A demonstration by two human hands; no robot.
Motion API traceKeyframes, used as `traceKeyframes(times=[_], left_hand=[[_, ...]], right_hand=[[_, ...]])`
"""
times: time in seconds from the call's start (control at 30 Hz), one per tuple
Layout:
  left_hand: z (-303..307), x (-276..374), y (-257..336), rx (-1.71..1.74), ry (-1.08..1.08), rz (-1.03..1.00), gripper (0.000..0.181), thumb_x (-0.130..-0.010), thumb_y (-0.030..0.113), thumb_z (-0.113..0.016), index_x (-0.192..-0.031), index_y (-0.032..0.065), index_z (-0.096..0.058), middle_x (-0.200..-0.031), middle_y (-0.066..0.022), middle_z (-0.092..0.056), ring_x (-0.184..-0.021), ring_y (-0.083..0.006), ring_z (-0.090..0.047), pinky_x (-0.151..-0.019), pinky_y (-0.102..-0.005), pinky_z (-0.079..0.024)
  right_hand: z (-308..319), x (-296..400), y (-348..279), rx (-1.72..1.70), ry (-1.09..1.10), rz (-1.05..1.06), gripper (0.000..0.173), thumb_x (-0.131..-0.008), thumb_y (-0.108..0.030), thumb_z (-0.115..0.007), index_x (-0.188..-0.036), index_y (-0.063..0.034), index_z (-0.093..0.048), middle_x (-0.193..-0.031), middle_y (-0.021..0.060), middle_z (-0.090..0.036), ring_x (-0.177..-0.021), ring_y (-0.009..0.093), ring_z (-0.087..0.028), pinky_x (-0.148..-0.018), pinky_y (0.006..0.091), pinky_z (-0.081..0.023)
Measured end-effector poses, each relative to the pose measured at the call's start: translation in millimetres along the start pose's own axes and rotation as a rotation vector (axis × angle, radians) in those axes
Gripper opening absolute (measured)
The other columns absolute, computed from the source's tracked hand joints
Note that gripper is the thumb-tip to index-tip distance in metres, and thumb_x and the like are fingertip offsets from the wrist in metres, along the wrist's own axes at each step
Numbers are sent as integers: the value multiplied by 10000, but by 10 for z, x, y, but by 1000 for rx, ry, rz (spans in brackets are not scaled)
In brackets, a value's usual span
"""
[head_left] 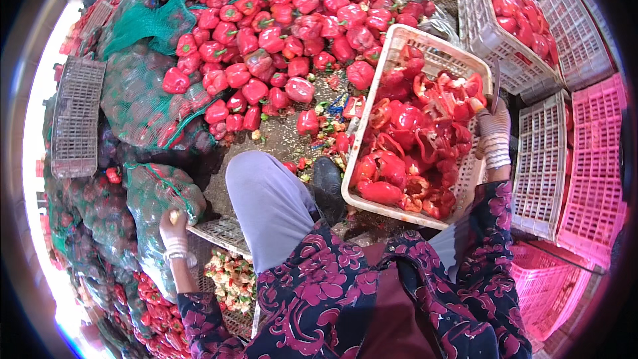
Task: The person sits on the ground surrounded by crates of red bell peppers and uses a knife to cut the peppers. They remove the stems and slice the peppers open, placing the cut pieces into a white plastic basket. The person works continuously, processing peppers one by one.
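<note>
My right hand (493, 132), in a striped knit glove, holds a knife (495, 85) with its blade pointing up, at the right rim of a white plastic crate (370, 129). Cut red bell peppers (398, 159) partly fill this tilted crate. My left hand (174, 227), also gloved, is low at the left beside a green mesh sack (159, 194); something pale, perhaps a pepper core, shows at its fingers. Below and right of it, a basket (222, 232) contains pale pepper cores (232, 279). Ahead lies a large heap of whole red bell peppers (289, 25).
Full mesh sacks (142, 94) and a grey crate (75, 117) line the left. White crates (538, 164), one filled with red peppers (518, 10), and pink crates (593, 169) stand at the right. Scraps and seeds litter the floor (279, 134) by my boot (327, 175).
</note>
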State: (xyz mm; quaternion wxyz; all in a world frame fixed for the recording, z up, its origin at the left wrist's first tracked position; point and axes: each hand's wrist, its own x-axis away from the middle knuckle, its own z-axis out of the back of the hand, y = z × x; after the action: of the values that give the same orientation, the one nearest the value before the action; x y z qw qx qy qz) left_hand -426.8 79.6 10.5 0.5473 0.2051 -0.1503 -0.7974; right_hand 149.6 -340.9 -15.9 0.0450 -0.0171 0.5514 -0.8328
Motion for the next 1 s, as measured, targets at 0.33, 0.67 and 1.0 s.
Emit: traceKeyframes(times=[0.33,0.67,1.0], left_hand=[[-180,-208,264,-487,-406,132,439,-771,380,-622,-1024,20,-624,-863,-245,-629,-817,-378,-618,-754,-419,-481],[-3839,-899,1513,-50,-851,44,783,-734,500,-631,-1270,-45,-460,-1200,-295,-531,-1134,-390,-523,-960,-407,-420],[-5101,-1014,997,-61,-699,281,738,-534,423,-793,-1036,-84,-603,-1009,-244,-641,-925,-321,-638,-791,-404,-504]], right_hand=[[-296,263,120,-338,-327,-389,252,-913,-227,-542,-1052,-18,-564,-783,95,-653,-470,109,-491,-426,234,-415],[-800,1234,-245,-231,-568,-508,289,-949,-260,-440,-1076,-18,-533,-837,67,-614,-465,66,-483,-322,197,-362],[-905,1283,2,-211,-618,-565,250,-969,-209,-411,-1086,-25,-532,-853,76,-637,-482,69,-471,-410,198,-389]])
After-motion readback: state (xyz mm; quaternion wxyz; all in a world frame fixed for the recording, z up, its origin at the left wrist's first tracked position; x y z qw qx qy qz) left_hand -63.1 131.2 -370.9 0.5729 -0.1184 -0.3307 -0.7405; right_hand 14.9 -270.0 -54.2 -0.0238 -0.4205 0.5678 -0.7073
